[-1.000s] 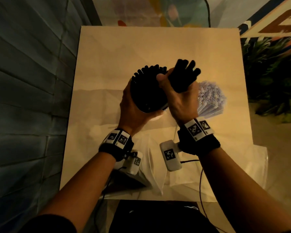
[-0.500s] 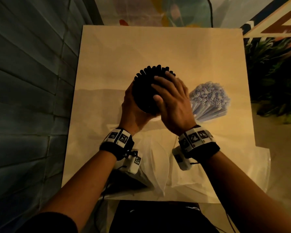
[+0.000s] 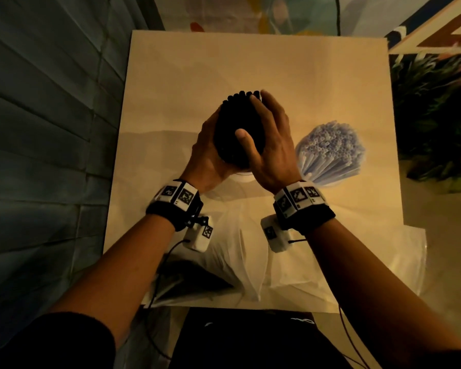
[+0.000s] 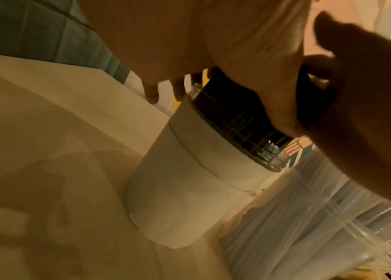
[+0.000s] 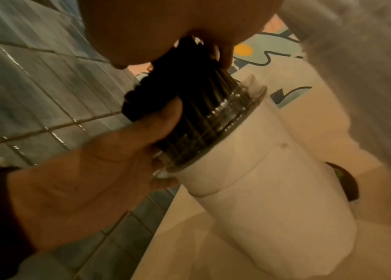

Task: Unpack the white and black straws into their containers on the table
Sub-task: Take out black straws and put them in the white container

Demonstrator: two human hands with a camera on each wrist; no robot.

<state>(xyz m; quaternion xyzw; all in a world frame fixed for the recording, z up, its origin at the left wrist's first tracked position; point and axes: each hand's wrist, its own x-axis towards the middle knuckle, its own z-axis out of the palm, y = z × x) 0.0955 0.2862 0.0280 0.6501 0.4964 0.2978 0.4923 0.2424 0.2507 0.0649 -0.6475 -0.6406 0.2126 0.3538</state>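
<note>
Your left hand (image 3: 209, 153) cups the black straws (image 3: 238, 129) from the left, fingers curled round the bundle. Your right hand (image 3: 270, 147) lies against the bundle's right side, thumb across its front and fingers reaching to the far tops; it wraps the straws too. The straws stand upright in the cup (image 5: 261, 180), a clear container with a white sleeve round its lower part, their tops well above the rim. The cup stands on the table (image 3: 250, 67), near the middle. Just right of your right hand, the white straws (image 3: 330, 153) stand fanned out in their own clear container, apart from the black ones. Crumpled clear bags (image 3: 240, 251) lie on the near edge of the table under your wrists. A plant (image 3: 437, 115) sits off the table's right side.
</note>
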